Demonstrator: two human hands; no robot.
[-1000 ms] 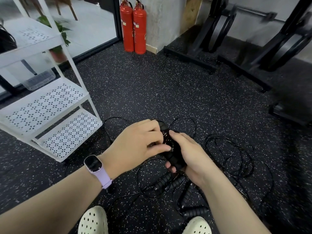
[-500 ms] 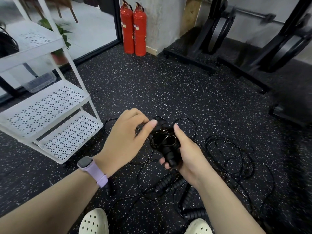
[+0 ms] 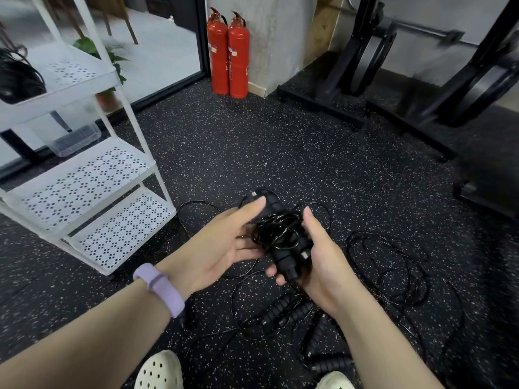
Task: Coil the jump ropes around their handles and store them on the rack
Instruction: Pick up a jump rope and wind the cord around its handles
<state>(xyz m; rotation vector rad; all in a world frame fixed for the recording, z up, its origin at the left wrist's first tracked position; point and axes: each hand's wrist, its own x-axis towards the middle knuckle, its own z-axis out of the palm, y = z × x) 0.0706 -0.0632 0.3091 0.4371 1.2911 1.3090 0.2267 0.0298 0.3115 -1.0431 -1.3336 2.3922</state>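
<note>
Both hands meet at the centre of the frame around a black coiled rope (image 3: pixel 280 234), its thin cord wound in loose loops about a pair of ribbed handles. The right hand (image 3: pixel 320 259) is curled around the lower end of the bundle, fingers wrapped under the handles and thumb up along the side. The left hand (image 3: pixel 224 242) lies half open beside it, palm turned up, thumb pressed on the upper end of the bundle and fingers touching the coil from below. A lilac band (image 3: pixel 160 287) sits on the left wrist.

On the speckled floor (image 3: pixel 252 141) below and to the right of the hands lie more loose ropes (image 3: pixel 393 265), their cords in tangled rings, with several ribbed handles (image 3: pixel 283 307) near the lower centre. How many ropes are in that tangle I can't quite make out.

The white rack (image 3: pixel 84 178) stands at the left of the frame, its lower perforated shelves bare. On its top shelf, at the far left edge, sits a dark bundle (image 3: pixel 16 77), probably cord. Two red extinguishers (image 3: pixel 229 54) stand against the wall at upper centre.
</note>
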